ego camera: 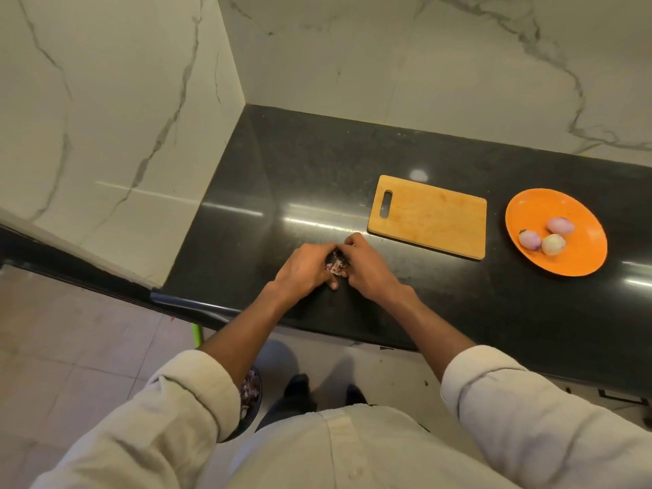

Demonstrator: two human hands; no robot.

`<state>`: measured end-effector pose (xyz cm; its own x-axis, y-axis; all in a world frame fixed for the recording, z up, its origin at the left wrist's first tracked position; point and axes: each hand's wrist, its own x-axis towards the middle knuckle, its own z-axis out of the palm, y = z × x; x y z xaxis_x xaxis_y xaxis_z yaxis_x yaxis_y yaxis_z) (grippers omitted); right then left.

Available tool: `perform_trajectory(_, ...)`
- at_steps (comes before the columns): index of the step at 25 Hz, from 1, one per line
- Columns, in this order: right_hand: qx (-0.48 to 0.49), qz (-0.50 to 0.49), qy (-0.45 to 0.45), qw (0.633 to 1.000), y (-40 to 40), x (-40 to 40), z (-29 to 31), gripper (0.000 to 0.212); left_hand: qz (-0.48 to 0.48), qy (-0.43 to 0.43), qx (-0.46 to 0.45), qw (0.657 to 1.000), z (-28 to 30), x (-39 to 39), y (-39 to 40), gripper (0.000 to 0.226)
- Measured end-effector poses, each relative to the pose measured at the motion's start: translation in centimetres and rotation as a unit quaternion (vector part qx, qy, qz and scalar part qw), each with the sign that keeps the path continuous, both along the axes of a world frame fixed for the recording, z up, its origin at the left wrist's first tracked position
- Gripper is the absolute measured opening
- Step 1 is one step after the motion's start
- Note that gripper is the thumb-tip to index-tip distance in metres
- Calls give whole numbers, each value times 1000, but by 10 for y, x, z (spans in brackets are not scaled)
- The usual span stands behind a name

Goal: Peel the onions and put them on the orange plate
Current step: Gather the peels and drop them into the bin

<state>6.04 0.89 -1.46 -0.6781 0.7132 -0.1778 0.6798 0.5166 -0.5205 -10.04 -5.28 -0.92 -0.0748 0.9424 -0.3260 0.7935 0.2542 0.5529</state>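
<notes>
An orange plate (578,213) lies on the black counter at the right and holds three peeled onions (543,238). My left hand (305,266) and my right hand (367,268) meet over the counter near its front edge. Between them they gather a small heap of purple and dry onion peel (337,266), with fingers curled round it. The heap is mostly hidden by my fingers, and I cannot tell whether an onion lies inside it.
A wooden cutting board (428,217) with a handle slot lies between my hands and the plate. Marble walls close the counter (282,178) at the left and back. A bin with onion peel (249,390) stands on the floor under my left sleeve.
</notes>
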Motion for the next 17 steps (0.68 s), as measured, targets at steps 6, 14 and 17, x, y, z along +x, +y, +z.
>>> perform_trajectory(6,53,-36,22,998,-27,4,-16,10,28,7,60,998,-12,8,-11,20)
perform_trajectory(14,-42,-277,125,952,-64,0,-18,13,138,-85,113,980,-26,20,-43,6)
perform_trajectory(17,-126,-343,153,918,-81,-6,-17,18,244,-191,137,941,-28,30,-72,9)
